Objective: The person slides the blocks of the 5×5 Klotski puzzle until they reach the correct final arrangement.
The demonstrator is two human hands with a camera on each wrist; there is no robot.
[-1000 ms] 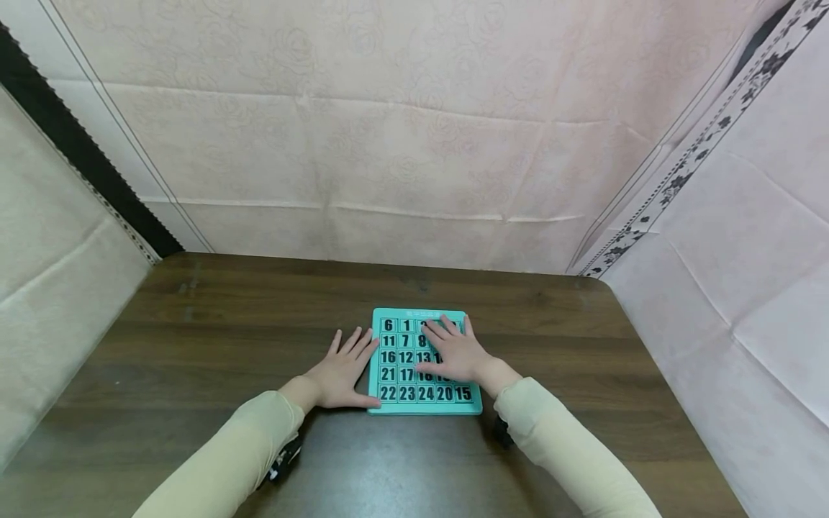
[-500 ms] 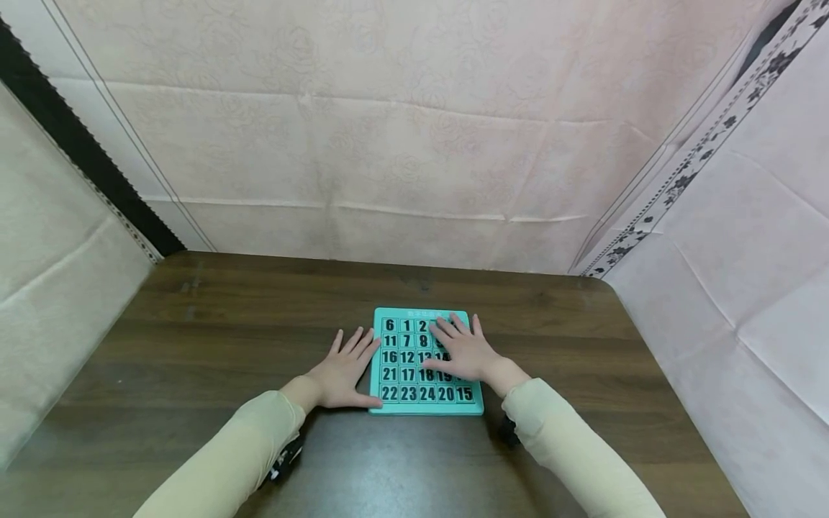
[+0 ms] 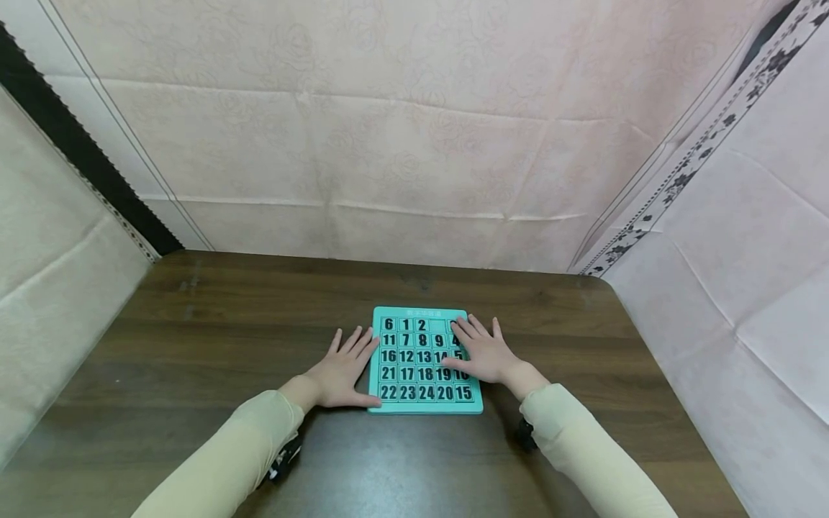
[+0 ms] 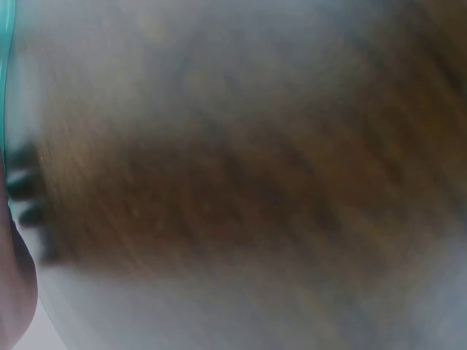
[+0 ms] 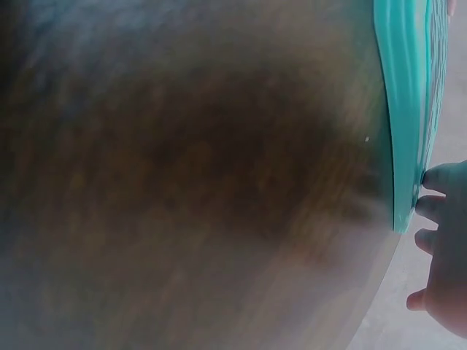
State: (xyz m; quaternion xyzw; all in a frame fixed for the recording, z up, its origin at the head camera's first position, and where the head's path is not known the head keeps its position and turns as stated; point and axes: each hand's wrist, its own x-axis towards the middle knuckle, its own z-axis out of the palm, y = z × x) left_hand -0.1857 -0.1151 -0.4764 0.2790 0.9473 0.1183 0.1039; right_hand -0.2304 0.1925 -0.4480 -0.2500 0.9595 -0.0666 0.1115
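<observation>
A turquoise number sliding puzzle (image 3: 424, 409) lies flat on the table, its black-numbered tiles in a square grid. The top row shows 6, 1, 2, then a bare slot (image 3: 437, 325). My left hand (image 3: 340, 378) rests at the puzzle's left edge, fingers spread and straight, thumb at the lower left corner. My right hand (image 3: 488, 356) reaches over the right side with extended fingers, its fingertips over the upper right tiles and its thumb across the 19's row. That hand partly hides the right column. In the right wrist view its fingers (image 5: 441, 208) show beside the puzzle's edge (image 5: 401, 109).
The brown wooden table (image 3: 259, 302) spreads around the puzzle. Pale patterned cloth (image 3: 388, 144) hangs behind its far edge, and more white cloth (image 3: 745, 288) stands along the right side. A dark band (image 3: 84, 144) runs down the left corner.
My right hand has moved to the right across the puzzle, uncovering the 9 and the bare slot in the top row. My left hand stays in place.
</observation>
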